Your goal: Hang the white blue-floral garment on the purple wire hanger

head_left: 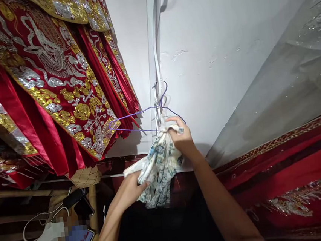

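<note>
Bunching the floral garment (157, 166) from below, your left hand (130, 191) is closed on its lower folds while your right hand (180, 135) pinches its top edge just under the purple wire hanger (138, 120), beyond which hang red embroidered robes (60, 84).

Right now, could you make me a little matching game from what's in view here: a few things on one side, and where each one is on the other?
Things:
1. purple wire hanger
2. floral cloth
3. red embroidered drapes
4. phone

Places:
A. lying at the bottom left, near a white cable
B. hooked up against the white wall
C. gripped by both the left hand and the right hand
D. hanging at the upper left

Pairs: 1-B, 2-C, 3-D, 4-A
</note>
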Available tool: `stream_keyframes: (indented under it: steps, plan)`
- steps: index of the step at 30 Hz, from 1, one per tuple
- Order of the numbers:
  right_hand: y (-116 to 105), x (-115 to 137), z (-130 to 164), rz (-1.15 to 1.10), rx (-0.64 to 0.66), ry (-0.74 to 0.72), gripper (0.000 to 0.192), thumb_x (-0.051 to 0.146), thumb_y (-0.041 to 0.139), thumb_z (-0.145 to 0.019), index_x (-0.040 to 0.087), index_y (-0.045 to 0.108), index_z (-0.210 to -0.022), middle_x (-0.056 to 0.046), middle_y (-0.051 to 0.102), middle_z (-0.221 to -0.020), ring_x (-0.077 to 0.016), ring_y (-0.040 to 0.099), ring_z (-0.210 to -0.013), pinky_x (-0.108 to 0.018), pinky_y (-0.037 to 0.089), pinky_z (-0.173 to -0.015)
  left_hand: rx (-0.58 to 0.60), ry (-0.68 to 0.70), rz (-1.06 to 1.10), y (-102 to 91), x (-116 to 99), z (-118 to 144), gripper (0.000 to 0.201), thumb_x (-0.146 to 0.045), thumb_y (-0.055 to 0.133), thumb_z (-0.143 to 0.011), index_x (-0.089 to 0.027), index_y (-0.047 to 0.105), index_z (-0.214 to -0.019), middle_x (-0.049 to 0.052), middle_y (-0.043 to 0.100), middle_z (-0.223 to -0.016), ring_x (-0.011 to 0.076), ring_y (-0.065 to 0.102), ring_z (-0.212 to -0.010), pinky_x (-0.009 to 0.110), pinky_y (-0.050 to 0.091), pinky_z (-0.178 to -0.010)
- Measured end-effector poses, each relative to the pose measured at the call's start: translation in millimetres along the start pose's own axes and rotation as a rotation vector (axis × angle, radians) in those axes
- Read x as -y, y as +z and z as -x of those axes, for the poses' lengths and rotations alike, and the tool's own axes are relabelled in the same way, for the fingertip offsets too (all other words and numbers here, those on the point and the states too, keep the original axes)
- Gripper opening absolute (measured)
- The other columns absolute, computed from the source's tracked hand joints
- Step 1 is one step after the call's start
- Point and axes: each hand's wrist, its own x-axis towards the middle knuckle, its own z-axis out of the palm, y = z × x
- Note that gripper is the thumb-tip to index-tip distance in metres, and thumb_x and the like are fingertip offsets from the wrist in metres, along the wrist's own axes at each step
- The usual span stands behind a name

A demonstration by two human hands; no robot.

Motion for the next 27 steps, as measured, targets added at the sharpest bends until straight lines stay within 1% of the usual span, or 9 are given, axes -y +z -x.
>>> stream_keyframes:
  steps: [1, 3, 6, 9, 12, 16, 19, 23, 27]
  plan:
    - [3, -12, -9, 0.007, -0.007, 0.031, 0.033, 0.022, 0.054, -0.084, 0.021, 0.069, -0.114, -0.005, 0.073, -0.101, -0.0205, 0.066, -0.090, -0.033, 0.049, -0.088, -0.048, -0.019, -0.046, -6.0, 5, 3, 0.025, -0.037, 0.065, -0.082, -0.017, 0.072, -0.094, 0.004, 0.070, -0.083, 0.0246, 0.062, -0.082, 0.028, 0.043, -0.076]
    - [10, -34, -18, 0.026, 0.078, 0.102, 0.036, 0.024, 0.057, -0.084, 0.020, 0.069, -0.117, -0.007, 0.074, -0.107, -0.0225, 0.067, -0.098, -0.036, 0.049, -0.092, -0.080, -0.051, -0.110, -20.3, 13, 7, 0.027, -0.042, 0.060, -0.086, -0.017, 0.072, -0.089, 0.003, 0.069, -0.078, 0.0226, 0.060, -0.075, 0.026, 0.039, -0.069]
    - [10, -56, -13, 0.037, 0.192, 0.146, 0.036, 0.024, 0.062, -0.081, 0.021, 0.073, -0.115, -0.007, 0.073, -0.117, -0.0255, 0.064, -0.113, -0.039, 0.046, -0.103, -0.085, -0.100, -0.214, -41.7, 21, 9, 0.035, -0.045, 0.058, -0.087, -0.019, 0.064, -0.065, 0.003, 0.061, -0.062, 0.0191, 0.052, -0.060, 0.026, 0.031, -0.060]
    - [-12, -63, 2, 0.043, 0.206, 0.134, 0.032, 0.025, 0.063, -0.080, 0.024, 0.076, -0.109, -0.004, 0.076, -0.112, -0.0268, 0.066, -0.110, -0.040, 0.048, -0.101, -0.125, -0.097, -0.203, -57.3, 25, 6, 0.031, -0.040, 0.067, -0.081, -0.021, 0.060, -0.056, 0.003, 0.058, -0.055, 0.0192, 0.051, -0.055, 0.026, 0.032, -0.061]
    - [-49, -61, 16, 0.087, 0.213, 0.138, 0.028, 0.030, 0.064, -0.082, 0.025, 0.078, -0.105, -0.004, 0.077, -0.105, -0.0281, 0.069, -0.099, -0.040, 0.052, -0.090, -0.263, 0.016, -0.027, -67.1, 21, -8, 0.010, -0.031, 0.078, -0.069, -0.024, 0.070, -0.067, 0.007, 0.069, -0.072, 0.0257, 0.063, -0.073, 0.030, 0.042, -0.076]
    - [-86, -51, 30, 0.109, 0.251, 0.000, 0.030, 0.036, 0.063, -0.086, 0.023, 0.076, -0.109, -0.007, 0.076, -0.110, -0.0287, 0.069, -0.101, -0.038, 0.052, -0.086, -0.350, 0.216, -0.048, -74.4, -10, -33, 0.009, -0.028, 0.077, -0.070, -0.023, 0.073, -0.077, 0.011, 0.073, -0.103, 0.0311, 0.063, -0.104, 0.038, 0.041, -0.103]
    - [-93, -39, 38, 0.119, 0.222, -0.027, 0.028, 0.036, 0.060, -0.089, 0.022, 0.077, -0.107, -0.007, 0.077, -0.103, -0.0278, 0.070, -0.096, -0.036, 0.052, -0.080, -0.355, 0.355, -0.162, -76.5, -43, -53, 0.007, -0.028, 0.069, -0.078, -0.021, 0.068, -0.076, 0.011, 0.068, -0.120, 0.0328, 0.057, -0.119, 0.043, 0.035, -0.112]
    - [-85, -23, 49, 0.116, 0.273, 0.035, 0.028, 0.033, 0.059, -0.089, 0.024, 0.077, -0.109, -0.006, 0.077, -0.093, -0.0273, 0.069, -0.088, -0.034, 0.052, -0.075, -0.315, 0.517, -0.198, -72.0, -78, -80, 0.011, -0.025, 0.056, -0.087, -0.020, 0.065, -0.087, 0.012, 0.063, -0.131, 0.0309, 0.054, -0.126, 0.044, 0.036, -0.113]
    - [-88, -10, 50, 0.179, 0.293, 0.056, 0.042, 0.028, 0.066, -0.081, 0.030, 0.072, -0.122, -0.003, 0.077, -0.106, -0.0240, 0.070, -0.079, -0.032, 0.052, -0.072, -0.349, 0.568, -0.128, -65.9, -85, -99, 0.039, -0.015, 0.046, -0.090, -0.020, 0.057, -0.127, 0.010, 0.067, -0.119, 0.0224, 0.062, -0.113, 0.034, 0.044, -0.102]
